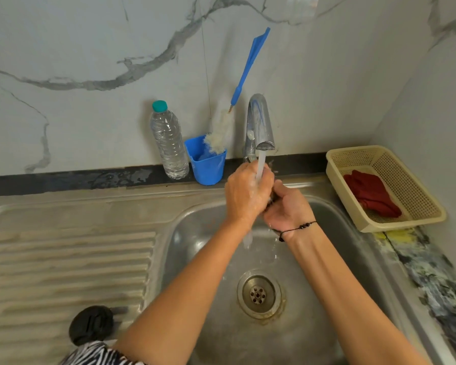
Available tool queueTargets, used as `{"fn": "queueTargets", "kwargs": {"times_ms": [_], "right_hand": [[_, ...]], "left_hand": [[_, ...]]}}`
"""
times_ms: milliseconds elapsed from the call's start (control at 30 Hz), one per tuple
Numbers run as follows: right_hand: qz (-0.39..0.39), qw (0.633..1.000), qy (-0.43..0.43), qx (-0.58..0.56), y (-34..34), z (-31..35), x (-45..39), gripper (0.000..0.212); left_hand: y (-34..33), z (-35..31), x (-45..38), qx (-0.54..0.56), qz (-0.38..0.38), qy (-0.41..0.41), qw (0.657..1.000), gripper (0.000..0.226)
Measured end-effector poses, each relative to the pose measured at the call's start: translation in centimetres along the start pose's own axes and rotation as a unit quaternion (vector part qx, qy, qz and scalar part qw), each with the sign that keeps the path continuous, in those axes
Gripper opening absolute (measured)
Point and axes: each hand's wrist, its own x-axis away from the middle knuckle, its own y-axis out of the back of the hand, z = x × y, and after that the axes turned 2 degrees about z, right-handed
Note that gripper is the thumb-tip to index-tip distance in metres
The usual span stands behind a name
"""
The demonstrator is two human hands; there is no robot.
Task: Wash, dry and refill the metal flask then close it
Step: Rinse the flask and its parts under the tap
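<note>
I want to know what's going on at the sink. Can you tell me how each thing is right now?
tap: running, water falling on the hands
left hand: wet, curled round something hidden
right hand: curled round a dark item, mostly hidden
plastic water bottle: upright, capped, full
bottle brush: standing in the blue cup
red cloth: crumpled in the basket
black lid: lying on the draining board
sink: unplugged

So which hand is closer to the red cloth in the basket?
The right hand. It is under the tap, on the side toward the basket holding the red cloth. The left hand is beside it, farther from the cloth.
</note>
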Motion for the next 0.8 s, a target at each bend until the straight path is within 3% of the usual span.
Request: {"fn": "queueTargets", "kwargs": {"times_ms": [67,133,167,200,233,300,333,400,433,500,567,633,667,767,800], "right_hand": [[0.007,0.998,0.042,0.036,0.1,-0.3,0.2,0.03],[0.024,0.993,0.088,0.076,-0.1,-0.8,0.7,0.031],[0.027,0.989,0.109,0.093,-0.3,-1.0,0.9,0.031],[0.022,0.987,0.125,0.102,-0.6,-1.0,1.0,0.03],[0.012,0.987,0.128,0.097,-0.8,-0.8,1.0,0.028],[-0.009,0.995,0.089,0.047,-1.2,-0.1,0.8,0.023],[-0.016,0.998,0.062,0.02,-1.2,0.3,0.7,0.023],[-0.021,0.999,0.032,0.004,-0.6,0.0,0.6,0.032],[-0.016,0.999,0.032,0.014,-0.3,-0.6,0.7,0.034],[-0.015,0.994,0.071,0.08,0.1,-1.7,1.0,0.029],[-0.026,0.963,0.146,0.225,0.2,-2.1,1.6,0.024],[-0.017,0.887,0.236,0.396,0.6,-1.7,2.3,0.025],[0.007,0.816,0.283,0.504,0.8,-1.2,2.5,0.026],[0.092,0.522,0.322,0.784,1.1,0.1,2.7,0.021],[0.109,0.444,0.318,0.831,1.0,0.4,2.9,0.015]], "left_hand": [[0.3,-1.3,-1.0,0.075,0.057,0.183,0.979,0.023],[1.8,-1.5,-2.6,0.21,0.114,0.357,0.903,0.019],[2.4,-1.6,-3.0,0.279,0.136,0.398,0.863,0.02],[2.6,-1.7,-3.0,0.321,0.139,0.404,0.845,0.021],[2.6,-1.9,-2.6,0.329,0.119,0.375,0.858,0.022],[1.6,-1.5,-0.5,0.226,0.04,0.211,0.95,0.025],[1.1,-1.1,1.0,0.183,0.009,0.101,0.978,0.028],[0.6,0.2,2.7,0.164,0.009,-0.013,0.986,0.037],[0.6,1.0,2.9,0.185,0.017,-0.008,0.983,0.038],[1.7,0.7,2.5,0.248,0.03,0.106,0.962,0.032],[2.5,-0.2,1.7,0.339,0.048,0.287,0.895,0.034],[3.1,-0.5,1.5,0.397,0.086,0.413,0.815,0.033],[3.5,-0.5,1.6,0.397,0.113,0.443,0.796,0.031],[4.3,0.2,2.1,0.353,0.163,0.457,0.8,0.022],[4.5,0.4,2.3,0.343,0.163,0.455,0.805,0.019]]}}
